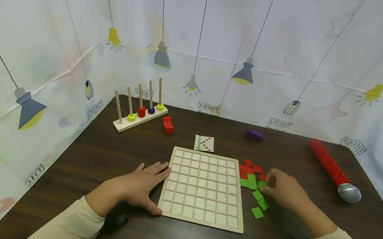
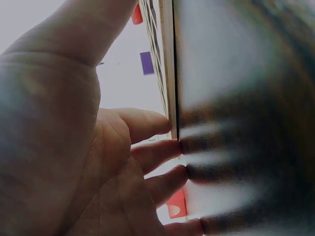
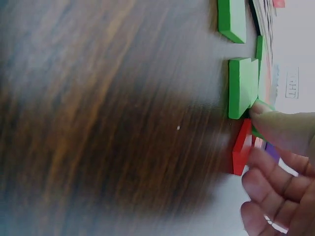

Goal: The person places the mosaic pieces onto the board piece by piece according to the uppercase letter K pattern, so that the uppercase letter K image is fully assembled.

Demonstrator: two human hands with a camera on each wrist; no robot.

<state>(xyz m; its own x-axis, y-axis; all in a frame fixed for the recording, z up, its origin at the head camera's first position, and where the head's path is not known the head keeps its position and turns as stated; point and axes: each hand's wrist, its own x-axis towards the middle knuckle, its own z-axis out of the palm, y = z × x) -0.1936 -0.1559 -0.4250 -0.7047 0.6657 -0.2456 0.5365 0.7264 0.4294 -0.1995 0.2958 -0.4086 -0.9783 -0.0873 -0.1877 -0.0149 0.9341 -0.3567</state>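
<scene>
My left hand [image 1: 140, 187] rests against the left edge of a square wooden grid board [image 1: 200, 222], thumb at the lower corner and fingers spread along the side. In the left wrist view, the fingertips of that hand [image 2: 128, 172] meet the board's edge [image 2: 169, 64]. To the right of the board, my right hand [image 1: 285, 189] pinches a green tile [image 1: 262, 185] between thumb and forefinger, low over the table. A red tile [image 3: 241, 147] lies beside its fingers in the right wrist view. Other red tiles [image 1: 243, 171] and green tiles [image 1: 258, 195] lie flat nearby.
Behind the board lies a small pattern card [image 1: 204, 143]. A peg stand with beads [image 1: 141, 120] and a red block [image 1: 167, 125] are at the back left. A purple block [image 1: 254, 135] and a red microphone [image 1: 332, 166] lie toward the back right.
</scene>
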